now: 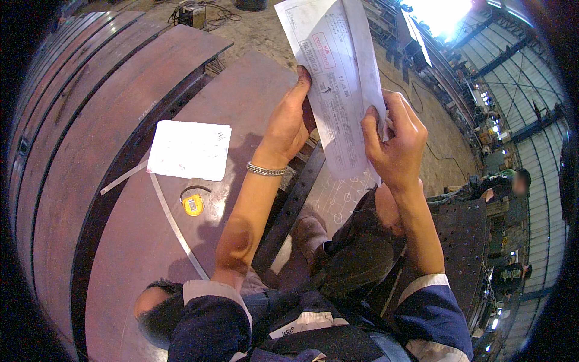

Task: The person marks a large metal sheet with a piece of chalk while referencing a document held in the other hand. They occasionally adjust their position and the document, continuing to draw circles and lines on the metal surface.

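- Rolled-up dark blue sleeves [211, 314] with pale cuffs sit closest to the lens at 6 o'clock, and both bare forearms rise from them toward the middle of the view.
- Left hand [289, 123], with a silver chain bracelet [266, 171] at its wrist, is closed on the folded paper drawing [338, 78]: the thumb lies up along the sheet's left edge and the fingers are hidden behind it.
- Right hand [395, 136] is curled shut on the sheet's right edge, fingers wrapped over the front.
- That drawing is held in the air at about 12 o'clock, tilted, showing printed line work and a red stamp.
- On the rusty brown steel surface [139, 253] at 9 o'clock lies a second white sheet [190, 149], flat and well apart from the hands.
- Just below it, near 8 o'clock, lies a yellow tape measure [193, 205], beside a thin, curved metal strip [175, 226] that runs across the plate.
- Curved steel plates [72, 120] are stacked at the far left.
- Another person [512, 181] is at 3 o'clock on the workshop floor.
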Tool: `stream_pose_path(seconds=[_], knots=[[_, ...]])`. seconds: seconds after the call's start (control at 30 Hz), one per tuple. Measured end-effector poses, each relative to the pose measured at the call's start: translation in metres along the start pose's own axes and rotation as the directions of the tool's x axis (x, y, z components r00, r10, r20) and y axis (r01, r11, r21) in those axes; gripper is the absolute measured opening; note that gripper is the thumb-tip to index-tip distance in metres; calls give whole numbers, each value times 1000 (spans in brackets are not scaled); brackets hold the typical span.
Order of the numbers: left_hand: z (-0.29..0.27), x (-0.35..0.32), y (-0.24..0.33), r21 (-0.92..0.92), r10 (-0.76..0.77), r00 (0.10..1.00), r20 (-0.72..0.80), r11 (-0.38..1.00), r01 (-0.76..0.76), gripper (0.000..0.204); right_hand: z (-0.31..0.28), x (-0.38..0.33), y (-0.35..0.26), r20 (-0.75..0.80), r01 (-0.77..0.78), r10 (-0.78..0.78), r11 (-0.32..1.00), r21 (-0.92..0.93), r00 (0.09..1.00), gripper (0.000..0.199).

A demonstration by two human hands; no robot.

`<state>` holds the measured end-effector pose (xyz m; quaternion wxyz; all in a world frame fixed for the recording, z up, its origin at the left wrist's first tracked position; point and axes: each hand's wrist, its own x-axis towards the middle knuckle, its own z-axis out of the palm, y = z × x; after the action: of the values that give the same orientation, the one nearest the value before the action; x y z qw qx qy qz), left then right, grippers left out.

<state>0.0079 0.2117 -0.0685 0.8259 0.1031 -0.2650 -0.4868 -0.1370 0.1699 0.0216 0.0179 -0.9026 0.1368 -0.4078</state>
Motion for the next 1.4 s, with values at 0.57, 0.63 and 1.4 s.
stream_pose_path(seconds=[0.57,0.63,1.4], knots=[[11,-4,0,-21,37,999,-5,999,-37,47,1,-3,-1,132,30,-29,1000,-4,991,27],[14,-7,2,-49,35,999,28,998,-33,47,2,-3,-1,195,46,-44,999,-8,980,31],[-7,-3,19,115,112,984,-137,989,-96,52,-9,9,51,-243,-293,310,950,105,919,21]])
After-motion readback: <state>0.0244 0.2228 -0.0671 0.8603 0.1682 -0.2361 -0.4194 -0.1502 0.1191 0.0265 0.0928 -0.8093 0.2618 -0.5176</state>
